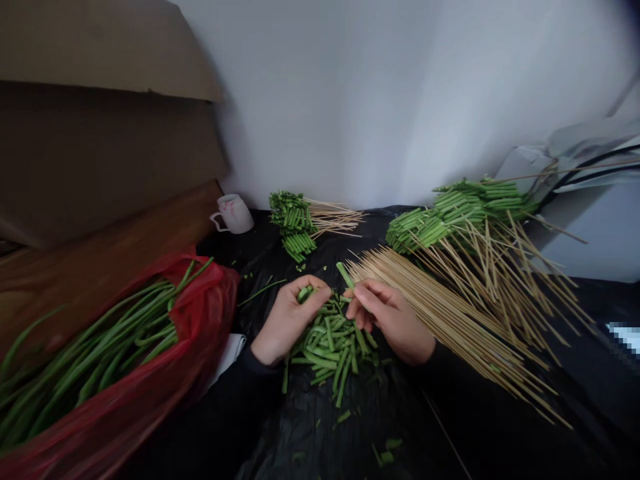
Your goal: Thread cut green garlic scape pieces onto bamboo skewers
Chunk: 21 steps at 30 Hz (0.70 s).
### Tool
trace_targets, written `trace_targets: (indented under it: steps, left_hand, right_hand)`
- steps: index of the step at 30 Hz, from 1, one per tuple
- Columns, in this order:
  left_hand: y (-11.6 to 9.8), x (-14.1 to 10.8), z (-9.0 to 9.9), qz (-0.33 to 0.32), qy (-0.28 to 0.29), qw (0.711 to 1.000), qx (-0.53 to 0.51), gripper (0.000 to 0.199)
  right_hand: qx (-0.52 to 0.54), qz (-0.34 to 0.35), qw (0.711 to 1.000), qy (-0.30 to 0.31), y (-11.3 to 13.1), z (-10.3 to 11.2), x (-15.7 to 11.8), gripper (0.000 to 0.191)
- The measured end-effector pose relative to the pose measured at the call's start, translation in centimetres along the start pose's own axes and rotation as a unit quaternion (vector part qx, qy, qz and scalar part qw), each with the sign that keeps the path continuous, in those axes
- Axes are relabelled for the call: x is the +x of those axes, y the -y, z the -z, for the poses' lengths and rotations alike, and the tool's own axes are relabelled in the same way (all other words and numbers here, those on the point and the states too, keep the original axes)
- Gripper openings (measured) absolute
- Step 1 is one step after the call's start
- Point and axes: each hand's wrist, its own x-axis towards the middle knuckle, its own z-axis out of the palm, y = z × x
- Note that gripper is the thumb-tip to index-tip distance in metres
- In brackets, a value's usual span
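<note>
Over a loose heap of cut green bean pieces (333,350), my left hand (293,317) is curled closed around a few bean pieces (305,293). Whether a skewer runs through them is hidden by the fingers. My right hand (387,313), just to the right, pinches one bean piece (345,275) between thumb and fingers, its end pointing up and left. The two hands are close but apart. Beside my right hand lies a bundle of bare bamboo skewers (450,320).
Skewered beans are stacked at the back middle (295,220) and back right (465,210). A white mug (236,215) stands near the wall. On the left, a red plastic bag (200,320) holds long uncut beans (115,340). Black plastic sheeting (320,457) covers the work surface.
</note>
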Motion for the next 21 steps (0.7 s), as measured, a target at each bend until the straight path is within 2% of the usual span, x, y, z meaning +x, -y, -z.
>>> trace_targets:
  steps: [3,6,11,14,17,21]
  left_hand:
    - [0.9,0.4,0.4,-0.008,-0.044,0.998,-0.047,0.028]
    - [1.2,0.5,0.5,-0.006,-0.050,0.998,-0.048,0.029]
    - [1.0,0.4,0.5,0.016,-0.050,0.997,-0.057,0.025]
    - [0.7,0.2,0.6,0.052,0.026,0.995,-0.077,0.029]
    - [0.3,0.0,0.6,0.076,0.112,0.984,-0.116,0.040]
    - [0.2,-0.1,0.6,0.084,0.120,0.984,-0.105,0.040]
  right_hand:
    - [-0.043,0.009,0.999,0.008,0.1,0.0,0.0,0.034]
    - [-0.066,0.011,0.998,0.011,0.2,0.0,0.0,0.029]
    - [0.013,0.021,0.998,-0.059,0.2,0.7,0.5,0.029]
    - [0.058,0.023,0.994,-0.088,0.5,1.3,0.7,0.029]
    - [0.073,0.003,0.996,-0.056,0.7,1.4,0.6,0.030]
    - [0.052,-0.013,0.998,0.012,0.8,1.0,0.1,0.030]
